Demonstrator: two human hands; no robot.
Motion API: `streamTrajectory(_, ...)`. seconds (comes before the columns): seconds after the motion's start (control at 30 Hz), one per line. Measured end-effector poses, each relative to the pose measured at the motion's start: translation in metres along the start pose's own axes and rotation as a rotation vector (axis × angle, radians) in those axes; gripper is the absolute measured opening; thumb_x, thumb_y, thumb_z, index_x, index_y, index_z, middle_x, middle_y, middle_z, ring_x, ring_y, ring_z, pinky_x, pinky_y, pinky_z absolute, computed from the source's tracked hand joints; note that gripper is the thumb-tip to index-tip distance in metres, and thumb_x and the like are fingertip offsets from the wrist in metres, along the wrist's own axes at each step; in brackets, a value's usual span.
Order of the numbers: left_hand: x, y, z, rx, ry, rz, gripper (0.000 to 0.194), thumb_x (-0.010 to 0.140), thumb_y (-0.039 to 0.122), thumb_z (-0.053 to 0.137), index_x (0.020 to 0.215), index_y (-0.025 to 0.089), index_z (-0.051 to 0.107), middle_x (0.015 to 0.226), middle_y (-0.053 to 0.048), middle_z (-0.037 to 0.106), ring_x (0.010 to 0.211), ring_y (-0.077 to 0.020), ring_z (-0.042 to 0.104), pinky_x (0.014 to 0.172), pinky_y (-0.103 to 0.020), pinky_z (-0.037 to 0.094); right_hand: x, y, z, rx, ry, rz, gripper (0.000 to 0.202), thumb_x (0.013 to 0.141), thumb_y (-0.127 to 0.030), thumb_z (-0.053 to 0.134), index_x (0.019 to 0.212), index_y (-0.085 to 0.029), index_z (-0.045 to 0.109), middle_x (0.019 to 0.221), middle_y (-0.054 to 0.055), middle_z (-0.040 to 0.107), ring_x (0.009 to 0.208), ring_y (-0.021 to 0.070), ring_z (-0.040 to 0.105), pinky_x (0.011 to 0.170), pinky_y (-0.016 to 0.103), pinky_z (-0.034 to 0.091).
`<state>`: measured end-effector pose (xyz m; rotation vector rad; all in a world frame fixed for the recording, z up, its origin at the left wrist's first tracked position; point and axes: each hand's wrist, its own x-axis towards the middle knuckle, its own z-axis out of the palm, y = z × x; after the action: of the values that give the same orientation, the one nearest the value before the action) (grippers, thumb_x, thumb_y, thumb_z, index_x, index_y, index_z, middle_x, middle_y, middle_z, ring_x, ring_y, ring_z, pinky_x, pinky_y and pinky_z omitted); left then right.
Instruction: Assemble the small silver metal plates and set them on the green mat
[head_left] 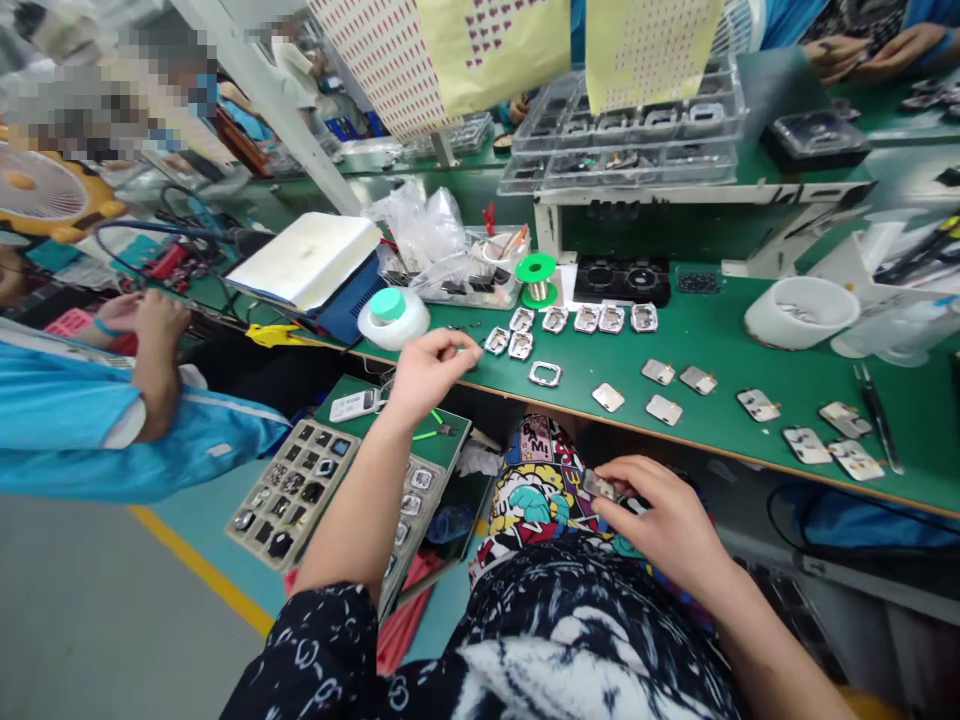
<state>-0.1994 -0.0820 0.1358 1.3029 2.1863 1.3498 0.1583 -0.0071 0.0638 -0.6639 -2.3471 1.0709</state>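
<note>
My right hand (pixel 652 510) is low over my lap, in front of the bench edge. Between its thumb and fingers is a small, flat watch part (pixel 598 485), partly covered by them. My left hand (pixel 433 372) hovers at the bench edge with its fingers curled in a pinch; whatever may be in it is hidden. Nearest to it are several silvery watch frames (pixel 520 345) on the green bench. One bare watch frame (pixel 545 374) lies apart, closer to the edge. To the right, several flat metal-backed watch modules (pixel 664 409) are spread out.
A white bottle with a green cap (pixel 394 318), a solder spool (pixel 535 280) and a white cup (pixel 801 312) stand on the bench (pixel 720 440). Tweezers (pixel 877 418) lie at right. Parts trays (pixel 296 490) sit low at left, beside a co-worker's blue sleeve (pixel 67 400).
</note>
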Motion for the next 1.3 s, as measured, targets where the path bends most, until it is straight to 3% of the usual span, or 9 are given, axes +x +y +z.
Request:
streamTrajectory(0.17, -0.081, 0.032, 0.050, -0.192, -0.322, 0.107, 0.013, 0.091, 0.031, 0.081, 0.102, 0.025, 0.082, 0.072, 0.004, 0.044, 0.068, -0.0126, 0.046, 0.067, -0.029, 0.037, 0.013, -0.012, -0.002, -0.010, 0.006, -0.048, 0.028, 0.088, -0.024, 0.082, 0.114, -0.023, 0.072, 0.103, 0.003, 0.075, 0.092, 0.0211, 0.068, 0.085, 0.038, 0.054)
streamTrajectory(0.33, -0.115, 0.039, 0.076, -0.266, -0.529, 0.096, 0.022, 0.096, 0.025, 0.075, 0.118, 0.028, 0.079, 0.079, 0.003, 0.046, 0.072, -0.0120, 0.047, 0.065, -0.027, 0.037, 0.015, -0.017, -0.003, -0.005, -0.021, -0.095, 0.037, 0.089, -0.023, 0.081, 0.123, -0.022, 0.067, 0.101, 0.003, 0.074, 0.090, 0.0204, 0.065, 0.083, 0.037, 0.052)
streamTrajectory(0.47, -0.118, 0.040, 0.078, -0.247, -0.614, 0.103, 0.017, 0.099, 0.024, 0.071, 0.112, 0.027, 0.081, 0.079, 0.003, 0.049, 0.072, -0.0119, 0.049, 0.066, -0.027, 0.038, 0.014, -0.017, -0.001, 0.005, -0.027, -0.142, 0.039, 0.090, -0.025, 0.083, 0.125, -0.022, 0.066, 0.105, 0.004, 0.074, 0.091, 0.0210, 0.064, 0.083, 0.038, 0.052)
streamTrajectory(0.7, -0.117, 0.040, 0.078, -0.224, -0.631, 0.146, 0.010, 0.099, 0.023, 0.072, 0.103, 0.024, 0.082, 0.077, 0.003, 0.053, 0.071, -0.0108, 0.051, 0.066, -0.026, 0.038, 0.011, -0.019, -0.002, 0.050, -0.047, -0.196, 0.039, 0.089, -0.025, 0.084, 0.123, -0.019, 0.066, 0.105, 0.004, 0.073, 0.092, 0.0206, 0.065, 0.081, 0.036, 0.052)
streamTrajectory(0.97, -0.112, 0.040, 0.077, -0.169, -0.762, 0.133, 0.018, 0.106, 0.031, 0.062, 0.098, 0.022, 0.076, 0.086, 0.000, 0.060, 0.080, -0.0129, 0.055, 0.073, -0.027, 0.041, 0.010, -0.018, -0.004, 0.094, -0.108, -0.174, 0.035, 0.092, -0.026, 0.081, 0.123, -0.020, 0.066, 0.105, 0.004, 0.073, 0.094, 0.0206, 0.065, 0.081, 0.034, 0.051)
streamTrajectory(1.13, -0.109, 0.039, 0.072, -0.210, -0.797, 0.151, 0.017, 0.106, 0.029, 0.061, 0.112, 0.025, 0.076, 0.092, -0.001, 0.059, 0.083, -0.0139, 0.056, 0.076, -0.028, 0.044, 0.009, -0.015, -0.005, 0.117, -0.124, -0.163, 0.042, 0.090, -0.024, 0.083, 0.127, -0.020, 0.065, 0.105, 0.004, 0.073, 0.092, 0.0202, 0.065, 0.080, 0.034, 0.050)
streamTrajectory(1.3, -0.104, 0.039, 0.064, -0.190, -0.911, 0.232, 0.022, 0.107, 0.026, 0.059, 0.120, 0.027, 0.076, 0.105, -0.006, 0.067, 0.096, -0.0179, 0.061, 0.086, -0.033, 0.049, 0.010, -0.016, -0.006, 0.134, -0.167, -0.147, 0.044, 0.090, -0.026, 0.083, 0.129, -0.021, 0.064, 0.103, 0.004, 0.071, 0.091, 0.0198, 0.064, 0.080, 0.033, 0.050)
